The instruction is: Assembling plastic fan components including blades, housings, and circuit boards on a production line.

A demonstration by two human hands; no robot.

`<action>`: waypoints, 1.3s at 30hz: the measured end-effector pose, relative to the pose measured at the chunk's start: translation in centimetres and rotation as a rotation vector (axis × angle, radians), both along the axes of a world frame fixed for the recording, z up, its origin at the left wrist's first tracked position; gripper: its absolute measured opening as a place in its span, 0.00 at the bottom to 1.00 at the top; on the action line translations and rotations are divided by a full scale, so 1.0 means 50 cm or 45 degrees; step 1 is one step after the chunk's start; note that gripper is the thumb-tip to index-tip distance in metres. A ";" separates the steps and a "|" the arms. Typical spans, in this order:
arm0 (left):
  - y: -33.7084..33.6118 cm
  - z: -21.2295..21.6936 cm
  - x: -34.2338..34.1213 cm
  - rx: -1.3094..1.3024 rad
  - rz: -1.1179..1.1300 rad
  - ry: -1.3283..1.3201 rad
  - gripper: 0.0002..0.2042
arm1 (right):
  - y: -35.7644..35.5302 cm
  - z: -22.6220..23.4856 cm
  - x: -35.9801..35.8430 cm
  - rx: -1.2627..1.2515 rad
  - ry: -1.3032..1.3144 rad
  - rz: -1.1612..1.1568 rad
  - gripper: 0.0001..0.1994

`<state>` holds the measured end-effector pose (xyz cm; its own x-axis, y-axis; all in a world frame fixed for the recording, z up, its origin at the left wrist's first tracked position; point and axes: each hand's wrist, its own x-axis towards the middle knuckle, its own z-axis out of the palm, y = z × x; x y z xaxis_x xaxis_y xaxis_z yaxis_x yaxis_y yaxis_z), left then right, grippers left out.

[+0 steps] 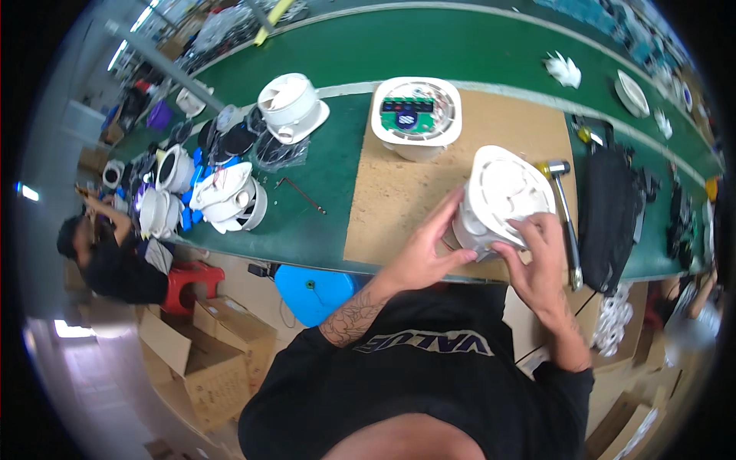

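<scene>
A white plastic appliance housing [504,182] is tilted over the cardboard sheet [376,207] on the bench in front of me. With its fingers round the lower left side, my left hand [433,244] grips it. My right hand [537,257] has its fingertips and thumb closed on the housing's near right edge; whether a small part is between them is hidden. Beyond and to the left stands a similar white housing [418,142] with a green circuit board [410,113] showing in its top.
A hammer [567,222] and a black bag [609,211] lie right of the cardboard. Leftward are an L-shaped hex key [303,195], a white housing [291,107] and several white and blue parts. A blue stool [310,295] and open cartons [218,368] stand below; people sit at both sides.
</scene>
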<state>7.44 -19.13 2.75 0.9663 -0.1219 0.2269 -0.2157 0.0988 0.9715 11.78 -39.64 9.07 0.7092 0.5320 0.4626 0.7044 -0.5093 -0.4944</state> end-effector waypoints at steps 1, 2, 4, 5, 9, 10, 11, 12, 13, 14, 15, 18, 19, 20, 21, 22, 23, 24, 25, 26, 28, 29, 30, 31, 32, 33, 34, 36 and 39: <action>-0.001 0.006 0.005 -0.017 0.044 -0.025 0.45 | -0.001 0.001 0.000 0.133 0.074 -0.099 0.16; -0.005 0.022 0.009 0.058 0.059 -0.044 0.47 | -0.001 0.011 -0.003 0.214 0.100 -0.133 0.17; -0.004 0.074 0.017 0.488 0.159 -0.142 0.52 | -0.013 -0.001 0.004 0.358 0.123 -0.196 0.17; -0.004 0.080 0.027 0.474 0.191 -0.150 0.52 | -0.015 -0.007 0.009 0.480 0.141 -0.215 0.16; -0.013 0.093 0.096 0.516 0.223 -0.221 0.60 | 0.008 0.024 0.035 0.721 0.339 -0.206 0.11; -0.010 0.103 0.129 0.346 0.189 -0.281 0.62 | 0.022 0.020 0.055 0.845 0.344 -0.162 0.12; -0.006 0.115 0.161 0.184 0.156 -0.336 0.64 | 0.029 0.019 0.077 0.841 0.343 -0.162 0.12; 0.000 0.133 0.197 0.283 0.252 -0.534 0.64 | 0.033 0.020 0.101 1.001 0.496 -0.134 0.13; 0.007 0.147 0.229 0.281 0.258 -0.528 0.64 | 0.039 0.020 0.128 1.157 0.660 -0.103 0.14; 0.014 0.161 0.264 0.323 0.303 -0.571 0.61 | 0.047 0.026 0.166 1.242 0.670 -0.040 0.15; 0.024 0.179 0.300 0.368 0.351 -0.618 0.58 | 0.063 0.040 0.210 1.327 0.678 0.029 0.17; 0.065 0.221 0.423 0.618 0.604 -0.713 0.51 | 0.116 0.087 0.350 1.421 0.724 -0.007 0.20; 0.098 0.235 0.460 0.683 0.647 -0.672 0.49 | 0.129 0.096 0.408 1.456 0.779 0.005 0.21; 0.150 0.249 0.504 0.597 0.611 -0.649 0.49 | 0.127 0.099 0.477 1.423 0.673 -0.102 0.21; 0.212 0.260 0.536 0.514 0.575 -0.621 0.48 | 0.119 0.095 0.548 1.388 0.571 -0.206 0.21; 0.269 0.261 0.552 0.709 0.627 -0.478 0.48 | 0.107 0.084 0.610 1.192 0.448 -0.307 0.23; 0.325 0.263 0.566 0.904 0.677 -0.336 0.49 | 0.096 0.067 0.668 0.994 0.328 -0.403 0.24; 0.391 0.222 0.588 1.174 0.808 -0.272 0.50 | 0.104 0.043 0.722 0.600 0.145 -0.524 0.26; 0.445 0.165 0.611 1.443 0.943 -0.204 0.51 | 0.116 0.008 0.781 0.203 -0.041 -0.628 0.27; 0.460 0.131 0.635 1.602 0.881 -0.019 0.51 | 0.113 -0.056 0.836 0.029 -0.217 -0.695 0.29; 0.503 0.075 0.645 1.833 0.798 0.307 0.50 | 0.161 -0.115 0.860 -0.252 -0.155 -0.698 0.23; 0.510 0.056 0.654 1.897 0.756 0.409 0.50 | 0.166 -0.139 0.873 -0.420 -0.183 -0.689 0.22; 0.504 0.044 0.669 1.941 0.682 0.458 0.50 | 0.162 -0.167 0.881 -0.459 -0.175 -0.720 0.20; 0.493 0.031 0.683 1.983 0.611 0.514 0.51 | 0.155 -0.187 0.884 -0.496 -0.166 -0.745 0.19; 0.491 0.009 0.699 1.961 0.591 0.504 0.51 | 0.149 -0.187 0.890 -0.503 -0.122 -0.719 0.20; 0.493 -0.007 0.704 1.935 0.573 0.506 0.51 | 0.153 -0.182 0.889 -0.515 -0.077 -0.681 0.21; 0.498 -0.012 0.710 1.837 0.570 0.513 0.52 | 0.154 -0.172 0.880 -0.575 -0.143 -0.626 0.23; 0.504 -0.024 0.709 1.759 0.590 0.506 0.54 | 0.160 -0.134 0.819 -0.638 -0.272 -0.498 0.30; 0.489 0.003 0.697 1.651 0.565 0.356 0.55 | 0.087 -0.078 0.672 -0.570 0.106 0.145 0.35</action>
<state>42.28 5.30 2.90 0.9730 0.2304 -0.0146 0.2220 -0.9165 0.3327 45.38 -35.31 5.16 0.6598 0.7427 0.1141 0.7355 -0.6072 -0.3006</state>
